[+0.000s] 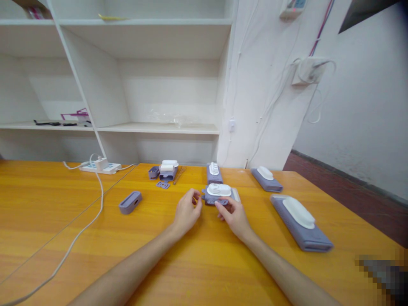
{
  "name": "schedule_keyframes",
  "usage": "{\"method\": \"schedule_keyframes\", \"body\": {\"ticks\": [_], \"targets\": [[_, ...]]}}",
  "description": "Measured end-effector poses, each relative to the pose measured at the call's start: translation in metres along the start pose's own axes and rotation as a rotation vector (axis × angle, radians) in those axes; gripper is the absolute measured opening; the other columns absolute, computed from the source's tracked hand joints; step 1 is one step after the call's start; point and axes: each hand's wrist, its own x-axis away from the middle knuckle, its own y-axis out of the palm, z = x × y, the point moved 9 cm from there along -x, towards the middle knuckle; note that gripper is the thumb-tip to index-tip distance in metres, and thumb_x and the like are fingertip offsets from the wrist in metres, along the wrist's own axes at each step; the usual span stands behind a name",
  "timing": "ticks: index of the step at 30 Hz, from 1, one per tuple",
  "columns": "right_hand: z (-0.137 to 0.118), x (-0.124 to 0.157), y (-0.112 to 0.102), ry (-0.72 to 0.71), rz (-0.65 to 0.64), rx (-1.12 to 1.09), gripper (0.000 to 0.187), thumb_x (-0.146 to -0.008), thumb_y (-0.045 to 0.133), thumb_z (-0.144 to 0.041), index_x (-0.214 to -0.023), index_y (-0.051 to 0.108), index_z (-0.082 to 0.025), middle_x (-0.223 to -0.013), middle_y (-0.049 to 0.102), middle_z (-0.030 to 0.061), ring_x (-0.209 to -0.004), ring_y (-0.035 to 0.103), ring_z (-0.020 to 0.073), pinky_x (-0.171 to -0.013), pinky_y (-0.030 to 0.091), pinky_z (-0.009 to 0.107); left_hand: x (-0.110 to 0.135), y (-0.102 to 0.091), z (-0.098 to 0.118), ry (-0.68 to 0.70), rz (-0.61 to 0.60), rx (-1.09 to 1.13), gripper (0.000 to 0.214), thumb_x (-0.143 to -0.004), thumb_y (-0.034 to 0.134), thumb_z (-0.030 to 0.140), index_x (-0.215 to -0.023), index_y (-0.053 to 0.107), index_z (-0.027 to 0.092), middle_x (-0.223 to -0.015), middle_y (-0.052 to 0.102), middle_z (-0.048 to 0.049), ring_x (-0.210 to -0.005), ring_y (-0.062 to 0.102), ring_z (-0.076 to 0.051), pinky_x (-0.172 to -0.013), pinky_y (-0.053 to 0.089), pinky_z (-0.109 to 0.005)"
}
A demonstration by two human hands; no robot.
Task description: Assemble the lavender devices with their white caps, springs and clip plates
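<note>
In front of me on the table lies a grey-purple plastic case with a white oval piece on top. A thin dark squiggle shows on that white piece. My right hand pinches a small grey-purple slotted plate against the near side of the case. At the case's left end, my left hand has its fingers curled together. Whatever it may hold between thumb and fingers is too small to make out.
Similar grey-purple cases with white tops stand right and behind. A small grey-purple tray lies left; loose parts sit behind it. A white cable runs from a power strip along the left. White shelves rise behind.
</note>
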Motion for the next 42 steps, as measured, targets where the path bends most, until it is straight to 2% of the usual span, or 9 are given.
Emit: {"method": "schedule_keyframes", "body": {"ticks": [3,9,17,22,29,32,35,38,42], "targets": [[0.001,0.000,-0.001,0.002,0.019,-0.005,0.034,-0.070,0.065,-0.047,-0.090,0.061,-0.019,-0.058,0.058,0.0009,-0.045,0.056,0.0176,-0.043,0.047,0.030,-0.009,-0.005,-0.008,0.018,0.001,-0.059,0.017,-0.077,0.048,0.019,-0.093,0.052,0.019,-0.089,0.058,-0.0041,-0.081,0.055,-0.017,-0.076,0.043,-0.031],[-0.002,0.001,-0.001,-0.032,0.017,-0.001,0.033,-0.073,0.063,-0.044,-0.096,0.058,-0.021,-0.066,0.059,0.0010,-0.048,0.056,0.0162,-0.045,0.048,0.029,-0.017,0.014,-0.012,0.131,-0.186,-0.131,0.045,-0.071,0.059,0.024,-0.114,0.046,0.019,-0.116,0.050,-0.0091,-0.112,0.045,-0.023,-0.095,0.035,-0.039],[-0.013,0.004,-0.014,-0.124,0.111,0.032,0.030,-0.079,0.057,-0.042,-0.100,0.052,-0.021,-0.070,0.059,0.0004,-0.051,0.056,0.0143,-0.046,0.046,0.025,-0.030,0.046,0.017,0.255,-0.355,-0.146,0.080,-0.064,0.069,0.042,-0.131,0.032,0.023,-0.132,0.042,-0.0115,-0.121,0.039,-0.029,-0.100,0.028,-0.043],[-0.013,0.004,-0.017,-0.111,0.135,0.009,0.034,-0.079,0.056,-0.043,-0.104,0.052,-0.020,-0.075,0.062,0.0023,-0.053,0.056,0.0142,-0.048,0.046,0.025,-0.020,0.047,0.030,0.299,-0.363,-0.260,0.065,-0.071,0.064,0.036,-0.128,0.037,0.023,-0.122,0.052,-0.0111,-0.110,0.048,-0.029,-0.092,0.033,-0.041],[-0.015,0.006,-0.024,-0.140,0.220,0.013,0.033,-0.080,0.055,-0.045,-0.100,0.053,-0.018,-0.072,0.063,0.0028,-0.055,0.058,0.0151,-0.054,0.048,0.027,0.016,0.020,0.057,0.250,-0.300,-0.543,0.042,-0.082,0.043,0.052,-0.098,0.056,0.016,-0.077,0.061,-0.0138,-0.079,0.057,-0.028,-0.078,0.037,-0.040],[-0.013,0.006,-0.028,-0.136,0.255,-0.004,0.033,-0.082,0.052,-0.045,-0.100,0.052,-0.018,-0.073,0.063,0.0032,-0.057,0.060,0.0153,-0.051,0.049,0.026,0.019,0.010,0.070,0.331,-0.338,-0.505,0.031,-0.088,0.036,0.040,-0.099,0.056,0.020,-0.094,0.061,-0.0124,-0.092,0.055,-0.026,-0.079,0.039,-0.036],[-0.012,0.005,-0.029,-0.122,0.270,-0.044,0.037,-0.081,0.052,-0.046,-0.104,0.050,-0.017,-0.079,0.063,0.0048,-0.062,0.062,0.0162,-0.049,0.049,0.025,0.019,0.007,0.082,0.515,-0.456,-0.356,0.032,-0.086,0.041,0.038,-0.113,0.053,0.024,-0.125,0.050,-0.0095,-0.114,0.044,-0.025,-0.095,0.032,-0.037],[-0.010,0.004,-0.031,-0.097,0.289,-0.080,0.041,-0.081,0.053,-0.046,-0.110,0.048,-0.017,-0.079,0.062,0.0038,-0.060,0.061,0.0153,-0.049,0.049,0.025,0.018,0.007,0.078,0.566,-0.520,-0.308,0.039,-0.084,0.046,0.042,-0.118,0.050,0.024,-0.126,0.049,-0.0086,-0.115,0.043,-0.024,-0.096,0.030,-0.037],[-0.004,0.002,-0.038,-0.065,0.338,-0.170,0.043,-0.082,0.050,-0.046,-0.115,0.045,-0.017,-0.070,0.058,-0.0013,-0.051,0.057,0.0119,-0.047,0.046,0.024,0.005,0.003,0.055,0.448,-0.357,-0.465,0.039,-0.081,0.044,0.052,-0.094,0.060,0.019,-0.093,0.059,-0.0115,-0.091,0.052,-0.026,-0.084,0.033,-0.040]]}}
